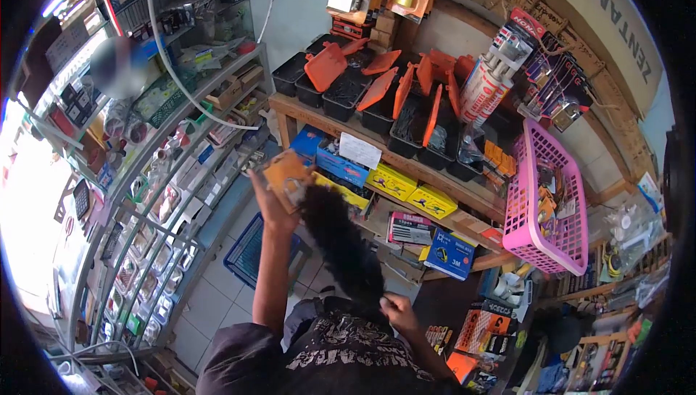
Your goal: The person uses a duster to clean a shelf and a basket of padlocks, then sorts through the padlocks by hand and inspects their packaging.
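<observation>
In the head view, our left hand (275, 206) is raised, its fingers curled behind the orange padlock pack (287, 179); most of them are hidden, so we cannot tell how tightly they press. Our right hand (399, 311), lower down, is closed around the near end of a black duster (344, 246), and whatever handle lies inside our fist is covered.

The duster's long axis runs from our right hand up and leftward, its fluffy tip at the pack's lower right edge; we cannot make out whether they touch. The pack sits tilted, its card facing us, the print too small to read.

Our left forearm and the duster partly block the blue basket (238, 264) on the floor below our left hand. Right of that hand are yellow boxes (392, 182) under the worktop (330, 121), which carries black bins (339, 102) with orange lids; farther right stands a pink basket (535, 230).
</observation>
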Available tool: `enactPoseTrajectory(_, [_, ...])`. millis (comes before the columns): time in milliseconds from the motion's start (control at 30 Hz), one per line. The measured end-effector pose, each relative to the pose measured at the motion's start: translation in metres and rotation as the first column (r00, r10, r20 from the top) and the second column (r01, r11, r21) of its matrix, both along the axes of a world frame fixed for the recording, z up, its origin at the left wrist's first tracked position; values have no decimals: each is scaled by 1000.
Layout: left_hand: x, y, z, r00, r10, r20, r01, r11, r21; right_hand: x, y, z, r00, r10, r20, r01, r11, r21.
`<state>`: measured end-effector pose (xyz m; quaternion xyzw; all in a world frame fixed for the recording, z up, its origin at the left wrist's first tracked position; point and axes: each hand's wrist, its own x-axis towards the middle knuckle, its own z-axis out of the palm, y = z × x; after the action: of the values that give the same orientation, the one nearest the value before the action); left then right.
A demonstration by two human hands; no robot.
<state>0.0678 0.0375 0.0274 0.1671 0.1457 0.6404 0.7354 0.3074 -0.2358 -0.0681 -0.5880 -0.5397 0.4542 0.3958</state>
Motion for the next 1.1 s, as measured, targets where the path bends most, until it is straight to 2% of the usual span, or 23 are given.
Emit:
enactPoseTrajectory(33, [-8,3,-6,999,40,10,-39,999,-23,13,-7,2,1000,-13,-1,13,1000,4])
enactPoseTrajectory(67, [-16,4,-11,997,75,19,-74,996,-48,25,-15,23,994,-44,103,44,999,3])
enactPoseTrajectory(100, [-24,4,-15,998,53,16,-52,998,-45,38,-24,44,976,-78,206,79,997,2])
enactPoseTrajectory(167, [-36,-1,-26,999,-30,28,27,994,105,73,-41,82,942,-196,273,201,980,11])
enactPoseTrajectory(200, [-38,-2,-28,997,-67,26,63,992,109,92,-54,100,918,-291,268,288,956,52])
enactPoseTrajectory(267, [-35,-7,-24,998,1,-69,1,1000,28,126,-82,146,817,-490,305,425,868,257])
enactPoseTrajectory(300, [-31,-9,-18,996,-47,-70,50,998,35,143,-100,174,758,-555,342,518,832,199])
enactPoseTrajectory(333, [-26,-11,-11,997,-23,-78,19,999,-48,142,-107,207,693,-628,353,524,776,351])
enactPoseTrajectory(367, [-22,-13,-7,996,7,-90,-19,991,-132,149,-120,227,590,-693,414,571,721,393])
enactPoseTrajectory(400, [-17,-13,-5,996,-26,-89,15,992,-125,161,-132,239,483,-740,468,602,668,436])
enactPoseTrajectory(467, [-10,-12,-4,990,-32,-138,13,990,-140,190,-146,250,234,-734,637,563,637,527])
enactPoseTrajectory(500, [-7,-7,-9,994,-91,-57,84,989,-118,196,-138,259,196,-727,658,597,621,508])
enactPoseTrajectory(533, [-1,-4,-12,993,-104,-55,97,989,-112,202,-128,268,162,-718,677,629,603,490])
enactPoseTrajectory(600, [11,-2,-13,973,-190,-129,181,980,-77,239,-112,259,18,-724,689,578,570,584])
enactPoseTrajectory(667, [34,-11,3,965,-210,-157,207,978,-38,229,-74,280,27,-729,684,642,537,547])
enactPoseTrajectory(733, [47,-14,2,923,-318,-217,328,944,14,249,-47,274,-66,-693,718,616,538,576])
enactPoseTrajectory(800, [64,-22,9,930,-296,-218,303,953,0,271,-20,270,-117,-635,763,629,547,552])
enactPoseTrajectory(867, [71,-25,9,869,-452,-203,466,884,27,292,-4,257,-159,-570,806,638,564,525])
enactPoseTrajectory(933, [73,-27,10,853,-483,-200,479,875,-67,300,19,252,-130,-559,819,653,573,495])
enactPoseTrajectory(967, [73,-28,14,857,-449,-252,452,891,-48,289,28,256,-171,-540,824,647,569,508])
enactPoseTrajectory(1000, [72,-30,22,861,-409,-301,422,906,-25,265,38,264,-155,-550,820,621,591,514])
enactPoseTrajectory(1067, [63,-27,29,880,-353,-317,386,921,47,220,54,279,-447,-738,506,199,469,860])
enactPoseTrajectory(1100, [60,-24,34,868,-312,-386,358,933,51,198,63,288,-160,-842,515,251,470,846])
